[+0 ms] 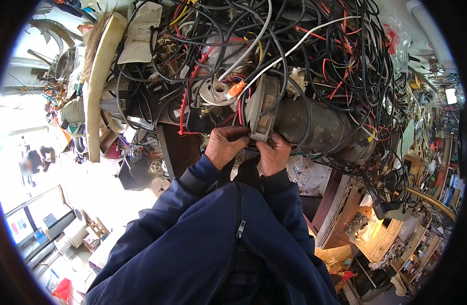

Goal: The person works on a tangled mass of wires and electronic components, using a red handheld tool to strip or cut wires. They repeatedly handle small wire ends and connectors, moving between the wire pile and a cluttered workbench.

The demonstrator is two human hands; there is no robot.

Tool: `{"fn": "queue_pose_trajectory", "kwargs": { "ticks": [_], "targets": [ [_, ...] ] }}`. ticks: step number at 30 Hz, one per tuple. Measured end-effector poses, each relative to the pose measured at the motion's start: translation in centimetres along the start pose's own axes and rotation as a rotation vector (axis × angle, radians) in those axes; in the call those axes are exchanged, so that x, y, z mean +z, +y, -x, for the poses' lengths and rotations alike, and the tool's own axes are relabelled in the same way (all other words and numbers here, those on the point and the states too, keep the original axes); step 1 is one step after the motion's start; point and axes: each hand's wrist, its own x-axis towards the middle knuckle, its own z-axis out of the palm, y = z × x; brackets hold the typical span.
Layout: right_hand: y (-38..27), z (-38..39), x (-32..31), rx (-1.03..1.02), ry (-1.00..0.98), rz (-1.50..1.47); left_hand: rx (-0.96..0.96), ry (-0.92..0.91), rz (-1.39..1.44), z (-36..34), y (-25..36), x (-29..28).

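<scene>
A dark, grimy metal cylinder [315,124], like a motor body, lies crosswise in front of me. At its left end stands a worn rectangular flange [266,107] with a pale lower edge. Just left of that lower edge, my left hand [227,146] is closed, thumb and fingers pinched together. My right hand [274,154] is closed at the flange's lower right corner, its fingertips against or very near the edge. What either hand pinches is too small or hidden to make out. Above the flange, an orange connector [236,90] hangs on a cable beside a pale round disc [215,92].
Tangled black, red and white cables [315,46] cover the area beyond the cylinder. A long pale foam-like slab [98,86] stands to the left. A dark board [178,150] lies left of my hands. Shelves of clutter [427,223] are at right.
</scene>
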Motion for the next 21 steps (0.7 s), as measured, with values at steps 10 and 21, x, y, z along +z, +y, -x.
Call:
{"fn": "queue_pose_trajectory", "kwargs": {
  "ticks": [10, 21],
  "targets": [
    [0.7, 0.2, -0.3, 0.001, 0.037, -0.002, 0.003, -0.032, 0.109, 0.0, -0.5, -0.7],
    [1.1, 0.4, -0.5, -0.016, 0.006, 0.010, -0.062, -0.071, 0.287, 0.0, -1.0, -1.0]
  ]
}}
